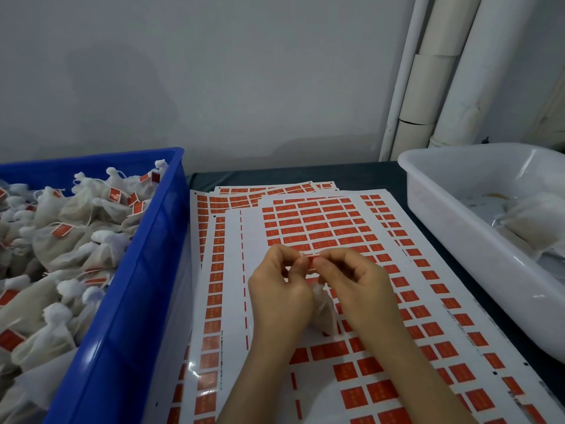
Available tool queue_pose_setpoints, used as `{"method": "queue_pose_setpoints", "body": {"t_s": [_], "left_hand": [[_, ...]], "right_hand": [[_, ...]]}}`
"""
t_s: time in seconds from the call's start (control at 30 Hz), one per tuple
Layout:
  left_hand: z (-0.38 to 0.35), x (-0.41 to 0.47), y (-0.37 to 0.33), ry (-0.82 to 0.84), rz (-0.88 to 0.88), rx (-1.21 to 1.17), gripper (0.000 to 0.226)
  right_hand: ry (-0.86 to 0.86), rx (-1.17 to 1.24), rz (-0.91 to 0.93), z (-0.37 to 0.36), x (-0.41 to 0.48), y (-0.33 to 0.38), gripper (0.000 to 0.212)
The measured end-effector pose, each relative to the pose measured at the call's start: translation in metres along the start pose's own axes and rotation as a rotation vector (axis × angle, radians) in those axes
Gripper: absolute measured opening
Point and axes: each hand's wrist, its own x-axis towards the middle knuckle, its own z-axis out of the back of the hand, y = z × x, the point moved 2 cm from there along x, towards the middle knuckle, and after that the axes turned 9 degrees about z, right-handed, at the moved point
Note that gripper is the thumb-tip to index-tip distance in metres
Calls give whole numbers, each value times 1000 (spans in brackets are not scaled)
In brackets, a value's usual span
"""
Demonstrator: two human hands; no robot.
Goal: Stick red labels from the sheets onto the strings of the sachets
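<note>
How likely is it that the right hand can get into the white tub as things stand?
Probably yes. The white tub stands open on that side, with only flat label sheets between. But the right hand pinches a red label together with the left hand, so it is busy.

Two hands meet at the centre of the frame. The left hand [279, 289] and right hand [357, 286] pinch a small red label [312, 261] between their fingertips, with a white sachet [324, 310] just below, between the palms. Label sheets [256, 228] overlap beneath them, spreading towards 5 o'clock. At 9 o'clock a blue crate [146, 270] holds a pile of sachets [76, 240], several with red tags. At 3 o'clock sits a white tub [458, 228]. White pipes [434, 71] rise at 1 o'clock.
</note>
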Motion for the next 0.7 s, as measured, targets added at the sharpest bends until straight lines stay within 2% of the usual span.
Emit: {"method": "queue_pose_setpoints", "body": {"t_s": [0.07,0.17,0.3,0.4,0.5,0.6,0.67,0.7], "left_hand": [[3,3,0,-2,30,-56,23],[6,8,0,22,109,-219,12],[9,11,-2,50,178,-335,6],[17,14,-2,146,281,-201,13],[27,13,-1,260,299,69,27],[46,0,10,231,269,325,16],[55,-10,16,248,284,403,5],[56,-14,18,254,315,428,7]], "right_hand": [[98,5,-45,-2,1,-1,22],[270,-202,-130,-5,0,-11,26],[287,-379,-156,-4,2,-22,9],[235,-381,-133,-6,3,-23,12],[199,-402,-121,-8,6,-21,6],[141,-393,-171,-7,11,-16,10],[97,-353,-169,-5,17,-8,12],[96,-327,-147,-8,20,-1,11]]}}
